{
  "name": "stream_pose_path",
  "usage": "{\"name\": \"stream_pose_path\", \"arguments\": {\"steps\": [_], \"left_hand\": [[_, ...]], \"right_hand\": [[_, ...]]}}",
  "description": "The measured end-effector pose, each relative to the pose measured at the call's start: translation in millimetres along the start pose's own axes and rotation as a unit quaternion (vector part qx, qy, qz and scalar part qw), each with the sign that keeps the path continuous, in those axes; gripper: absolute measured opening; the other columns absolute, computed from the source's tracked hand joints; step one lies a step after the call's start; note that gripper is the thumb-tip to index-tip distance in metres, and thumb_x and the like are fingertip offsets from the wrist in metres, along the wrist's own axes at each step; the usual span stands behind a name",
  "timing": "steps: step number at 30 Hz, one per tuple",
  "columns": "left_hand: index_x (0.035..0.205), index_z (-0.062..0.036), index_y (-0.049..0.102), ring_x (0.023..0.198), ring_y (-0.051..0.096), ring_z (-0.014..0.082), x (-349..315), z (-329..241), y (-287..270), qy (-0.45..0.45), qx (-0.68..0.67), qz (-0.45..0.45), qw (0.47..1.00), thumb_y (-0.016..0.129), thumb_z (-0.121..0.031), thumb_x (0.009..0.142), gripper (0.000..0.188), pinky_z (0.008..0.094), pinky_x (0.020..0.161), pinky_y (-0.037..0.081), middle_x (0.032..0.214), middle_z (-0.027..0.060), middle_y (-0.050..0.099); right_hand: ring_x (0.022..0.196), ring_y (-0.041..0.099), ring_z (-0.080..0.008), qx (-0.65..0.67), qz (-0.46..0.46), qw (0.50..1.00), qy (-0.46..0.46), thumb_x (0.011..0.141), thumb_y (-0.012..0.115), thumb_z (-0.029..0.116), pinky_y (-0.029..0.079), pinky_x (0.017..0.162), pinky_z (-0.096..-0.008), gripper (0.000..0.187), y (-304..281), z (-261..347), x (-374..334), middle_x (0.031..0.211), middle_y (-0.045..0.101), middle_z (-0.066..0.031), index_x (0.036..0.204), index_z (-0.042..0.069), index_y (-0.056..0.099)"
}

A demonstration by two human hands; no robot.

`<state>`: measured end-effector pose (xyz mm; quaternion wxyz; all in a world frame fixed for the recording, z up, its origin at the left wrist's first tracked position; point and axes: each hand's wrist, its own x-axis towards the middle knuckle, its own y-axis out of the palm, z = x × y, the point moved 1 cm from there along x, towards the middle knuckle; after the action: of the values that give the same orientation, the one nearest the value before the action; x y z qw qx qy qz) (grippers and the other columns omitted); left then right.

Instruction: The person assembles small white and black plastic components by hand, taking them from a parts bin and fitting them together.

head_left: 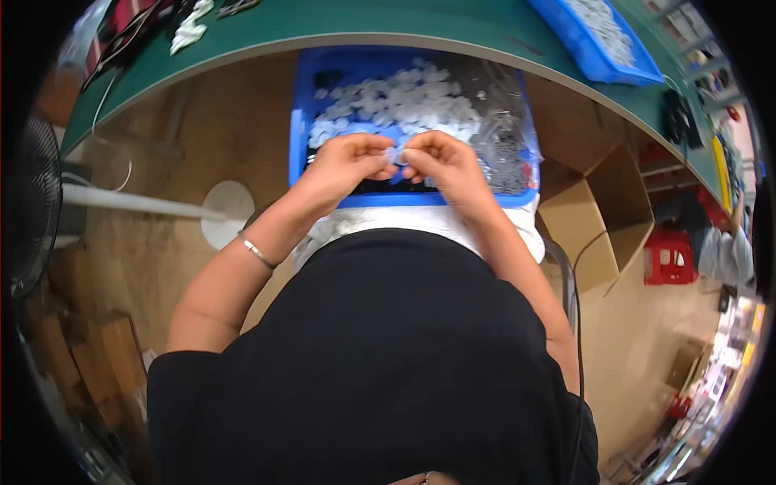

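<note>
Blue plastic forms the wide tub (436, 200) at the near side of the tabletop (364, 23), and the work is going on above it. The left hand (339, 166) and the right hand (453, 171) meet over its near half, fingers of both pinched on a small clear piece (395, 153); whether it is one part or two joined is too small to tell. Handling of this piece looks unfinished, and plenty seems left: a broad heap of white pieces (404, 101) lies loose at the far side, with thin grey pieces (503, 133) to the right. No finished pile can be made out.

The tabletop is green, with a blue tray (638, 75) of pale bits at the far right. A cardboard box (574, 222) and red stool (669, 257) stand right; a fan (34, 206) stands left.
</note>
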<state>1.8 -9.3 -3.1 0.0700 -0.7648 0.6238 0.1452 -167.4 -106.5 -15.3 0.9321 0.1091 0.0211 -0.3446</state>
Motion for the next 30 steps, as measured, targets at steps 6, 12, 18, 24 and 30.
{"name": "stream_pose_path", "arguments": {"steps": [6,12,18,24,30], "left_hand": [[0.121,0.0090,0.055,0.093,0.066,0.0175,-2.6,-7.0,-13.4,-0.009,0.011,0.010,1.000,0.060,-0.007,0.091,0.035,0.0276,0.086,0.053,0.102,0.0147,0.066],[0.123,0.0084,0.054,0.093,0.067,0.0176,-1.9,-2.3,-9.1,-0.010,0.002,0.023,1.000,0.060,-0.007,0.091,0.036,0.0277,0.087,0.053,0.101,0.0167,0.067],[0.121,0.0083,0.055,0.093,0.067,0.0176,-1.7,-0.1,-5.9,-0.005,-0.004,0.027,1.000,0.059,-0.008,0.091,0.034,0.0276,0.087,0.053,0.100,0.0162,0.067],[0.120,0.0075,0.055,0.091,0.066,0.0165,2.0,5.3,-6.3,0.003,-0.002,0.026,1.000,0.060,-0.008,0.090,0.034,0.0272,0.085,0.053,0.098,0.0147,0.067],[0.106,0.0029,0.059,0.089,0.065,0.0150,3.1,8.8,-5.0,-0.003,-0.044,-0.003,0.999,0.064,-0.009,0.089,0.021,0.0258,0.082,0.053,0.094,0.0101,0.066]], "right_hand": [[0.069,0.052,-0.0045,-0.046,-0.029,0.998,-0.014,0.093,0.062,0.013,0.043,0.062,-0.0203,0.011,18.8,-6.0,10.4,0.078,0.059,0.0022,0.095,0.002,0.062],[0.069,0.050,-0.0042,-0.083,-0.036,0.996,-0.002,0.093,0.061,0.014,0.042,0.063,-0.0202,0.011,16.3,-7.7,7.6,0.078,0.057,0.0031,0.095,0.003,0.062],[0.071,0.050,-0.0039,-0.123,-0.039,0.992,-0.003,0.094,0.060,0.014,0.042,0.064,-0.0197,0.012,16.9,-6.5,6.0,0.080,0.058,0.0034,0.097,0.002,0.063],[0.067,0.048,-0.0030,-0.130,-0.060,0.989,-0.037,0.092,0.061,0.012,0.041,0.059,-0.0201,0.009,18.0,-9.0,7.8,0.076,0.056,0.0038,0.093,0.003,0.063],[0.067,0.049,-0.0034,-0.082,-0.054,0.995,-0.029,0.093,0.061,0.012,0.042,0.059,-0.0199,0.011,19.1,-6.9,7.9,0.078,0.058,0.0033,0.096,0.002,0.062]]}}
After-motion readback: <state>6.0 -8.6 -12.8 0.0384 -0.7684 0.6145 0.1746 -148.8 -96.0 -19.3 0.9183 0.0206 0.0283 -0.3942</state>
